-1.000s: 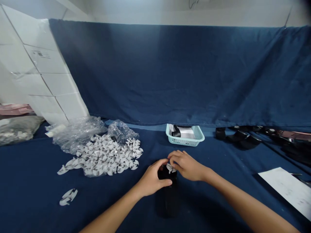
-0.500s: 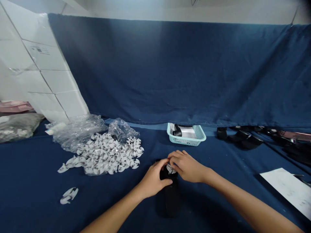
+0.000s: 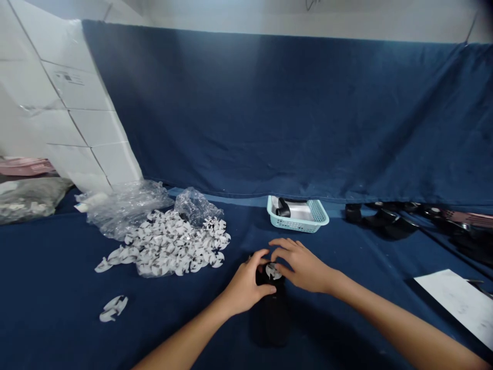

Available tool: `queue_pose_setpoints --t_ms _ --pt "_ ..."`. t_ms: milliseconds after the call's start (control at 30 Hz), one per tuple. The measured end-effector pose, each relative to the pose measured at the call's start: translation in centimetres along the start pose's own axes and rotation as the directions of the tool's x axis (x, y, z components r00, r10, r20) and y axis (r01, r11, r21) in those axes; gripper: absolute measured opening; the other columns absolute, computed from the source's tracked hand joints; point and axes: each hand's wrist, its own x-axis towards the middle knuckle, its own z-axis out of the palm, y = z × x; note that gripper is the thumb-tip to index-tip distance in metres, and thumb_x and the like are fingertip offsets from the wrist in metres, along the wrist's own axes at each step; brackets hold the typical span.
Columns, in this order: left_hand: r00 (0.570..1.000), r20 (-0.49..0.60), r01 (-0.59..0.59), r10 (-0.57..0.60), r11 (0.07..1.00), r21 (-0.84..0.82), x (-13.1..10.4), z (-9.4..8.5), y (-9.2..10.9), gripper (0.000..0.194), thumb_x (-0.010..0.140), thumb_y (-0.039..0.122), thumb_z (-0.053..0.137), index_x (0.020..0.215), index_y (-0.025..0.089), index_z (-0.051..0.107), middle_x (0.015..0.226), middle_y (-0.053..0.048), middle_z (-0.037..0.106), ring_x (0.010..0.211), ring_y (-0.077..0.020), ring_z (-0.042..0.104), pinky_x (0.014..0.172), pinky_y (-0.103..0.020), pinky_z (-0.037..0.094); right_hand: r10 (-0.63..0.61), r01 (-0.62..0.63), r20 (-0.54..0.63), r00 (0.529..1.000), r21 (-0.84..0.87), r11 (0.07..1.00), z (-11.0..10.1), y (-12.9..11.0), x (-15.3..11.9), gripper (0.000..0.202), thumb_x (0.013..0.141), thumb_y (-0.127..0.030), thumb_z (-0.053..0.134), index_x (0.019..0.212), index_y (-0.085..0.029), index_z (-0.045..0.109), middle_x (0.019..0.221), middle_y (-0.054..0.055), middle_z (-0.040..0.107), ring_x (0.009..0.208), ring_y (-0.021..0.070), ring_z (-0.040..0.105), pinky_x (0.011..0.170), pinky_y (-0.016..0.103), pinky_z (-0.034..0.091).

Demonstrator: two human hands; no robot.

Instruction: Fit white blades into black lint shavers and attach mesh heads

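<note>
My left hand (image 3: 246,285) curves round the top of a dark black part (image 3: 264,277), its thumb on the near side and its fingers on the far side. A small white plastic piece (image 3: 274,272) sits in the round top of that part. My right hand (image 3: 298,264) has its thumb and forefinger bent at the white piece, with the other fingers raised apart. The lower body of the black part blends into shadow, so its full shape is hard to make out.
A heap of white plastic pieces (image 3: 177,244) lies on plastic film at left, with a few loose pieces (image 3: 113,308) nearer. A light-blue basket (image 3: 298,224) holds a black part. Dark black parts (image 3: 389,223) and a white sheet (image 3: 458,298) lie at right.
The white piece now lies flatter in the black part and shows more. My right fingers have spread a little; my left hand keeps its hold.
</note>
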Motion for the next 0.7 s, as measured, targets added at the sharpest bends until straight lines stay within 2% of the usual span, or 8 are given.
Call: queue_pose_setpoints --t_ms 133,200,267,333,400,533,633,700 --pt "1.000 -0.008 -0.028 0.028 1.000 0.001 -0.2 -0.1 0.0 0.081 0.065 0.016 0.077 0.136 0.028 0.040 0.124 -0.005 0.063 0.107 -0.0235 0.059 0.098 -0.039 0.043 0.065 -0.066 0.020 0.998 0.048 0.997 -0.8 -0.5 -0.8 0.019 0.090 -0.015 0.048 0.090 -0.024 0.066 0.139 0.006 0.048 0.125 0.0292 0.047 0.103 0.059 0.035" --pt "0.999 -0.008 -0.039 0.039 0.999 -0.023 -0.2 -0.2 0.0 0.080 0.065 0.016 0.078 0.136 0.027 0.040 0.123 -0.006 0.063 0.108 -0.0234 0.059 0.098 -0.039 0.043 0.004 -0.024 0.097 0.995 0.208 0.978 -1.6 -1.0 -1.4 0.025 0.086 -0.010 0.052 0.093 -0.027 0.068 0.145 0.002 0.042 0.134 0.0283 0.038 0.109 0.057 0.031" --pt "0.999 -0.009 -0.045 0.045 0.998 -0.040 -0.2 -0.2 -0.1 0.080 0.065 0.017 0.079 0.134 0.027 0.041 0.122 -0.006 0.063 0.110 -0.0240 0.059 0.099 -0.039 0.043 -0.084 0.022 0.134 0.987 0.414 0.910 -2.3 -1.2 -1.7 0.036 0.084 -0.006 0.052 0.104 -0.032 0.068 0.150 -0.001 0.035 0.139 0.0250 0.033 0.111 0.050 0.033" --pt "0.999 -0.009 -0.040 0.040 0.998 -0.039 -0.3 -0.2 -0.1 0.080 0.064 0.017 0.080 0.134 0.026 0.042 0.122 -0.006 0.063 0.110 -0.0244 0.059 0.099 -0.040 0.043 -0.081 0.024 0.085 0.993 0.533 0.846 -2.6 -1.1 -1.5 0.038 0.087 -0.007 0.050 0.111 -0.032 0.066 0.150 0.000 0.036 0.136 0.0233 0.039 0.108 0.045 0.039" --pt "1.000 -0.013 -0.026 0.026 0.999 -0.020 -0.5 -0.1 0.0 0.081 0.064 0.017 0.079 0.135 0.026 0.041 0.124 -0.006 0.063 0.112 -0.0246 0.058 0.101 -0.040 0.042 0.011 0.008 -0.030 0.999 0.558 0.830 -2.3 -0.7 -0.6 0.030 0.089 -0.011 0.051 0.107 -0.029 0.067 0.144 0.003 0.044 0.128 0.0233 0.048 0.102 0.043 0.045" --pt "0.999 -0.045 -0.018 0.021 0.997 0.072 -1.3 0.2 0.3 0.078 0.070 0.018 0.075 0.138 0.025 0.039 0.133 -0.008 0.056 0.122 -0.0249 0.052 0.107 -0.039 0.038 0.106 0.019 -0.225 0.969 0.493 0.870 -1.3 0.2 3.4 0.016 0.090 -0.020 0.051 0.096 -0.021 0.066 0.115 0.008 0.064 0.103 0.0207 0.062 0.086 0.036 0.052" --pt "0.997 -0.030 -0.059 0.065 0.986 0.156 -1.9 0.3 0.7 0.072 0.074 0.021 0.073 0.138 0.027 0.041 0.137 -0.007 0.053 0.127 -0.0254 0.047 0.109 -0.039 0.035 0.071 0.035 -0.220 0.973 0.443 0.896 -0.5 -0.1 8.0 0.016 0.090 -0.019 0.051 0.099 -0.019 0.064 0.095 0.004 0.069 0.084 0.0167 0.065 0.078 0.030 0.052" --pt "0.995 -0.003 -0.100 0.102 0.977 0.186 -2.3 0.3 1.0 0.066 0.076 0.022 0.072 0.136 0.027 0.044 0.134 -0.006 0.056 0.125 -0.0250 0.048 0.108 -0.038 0.036 0.040 0.045 -0.200 0.979 0.405 0.913 0.0 -0.6 11.5 0.016 0.090 -0.017 0.052 0.099 -0.018 0.064 0.091 0.003 0.069 0.082 0.0153 0.065 0.077 0.028 0.052"
